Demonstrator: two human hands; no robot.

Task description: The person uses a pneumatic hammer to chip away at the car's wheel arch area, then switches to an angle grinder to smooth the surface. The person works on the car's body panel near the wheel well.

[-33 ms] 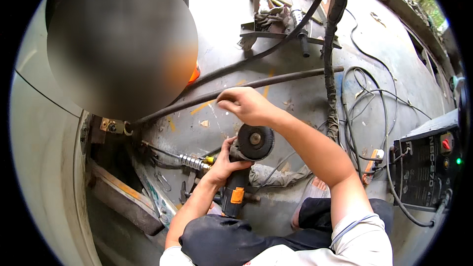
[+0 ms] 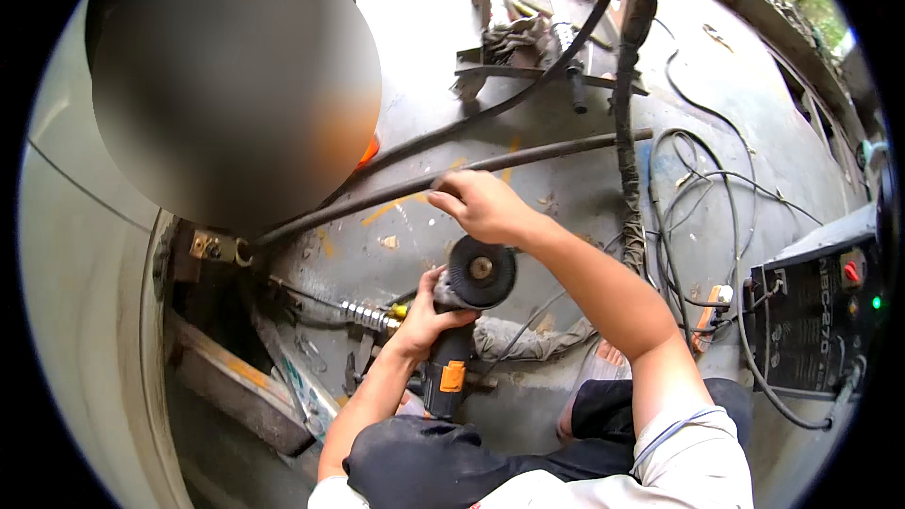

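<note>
My left hand [image 2: 431, 320] is wrapped round the neck of an angle grinder [image 2: 448, 375], a black tool with an orange patch on its body. It is tilted over my lap, its round dark disc [image 2: 464, 285] and the metal centre facing up. Just beyond the disc, my right hand [image 2: 479, 207] is raised with its fingers curled in toward the thumb. The fingertips are slightly blurred, and whatever they may hold is hidden. Behind the grinder a grey cloth-like sleeve [image 2: 537, 339] lies on the floor.
A long metal bar [image 2: 547, 153] crosses the floor ahead. A thick wrapped cable [image 2: 627, 132] hangs down at the right. Coiled cables and an orange power strip [image 2: 709, 319] lie near a black welding machine [image 2: 811, 320]. A low tool cart [image 2: 528, 70] stands farther off; a pale vehicle panel [image 2: 85, 320] borders the left.
My right hand has shifted slightly to the right and its fingers have curled in a little. The grinder has moved slightly to the left, still in my left hand.
</note>
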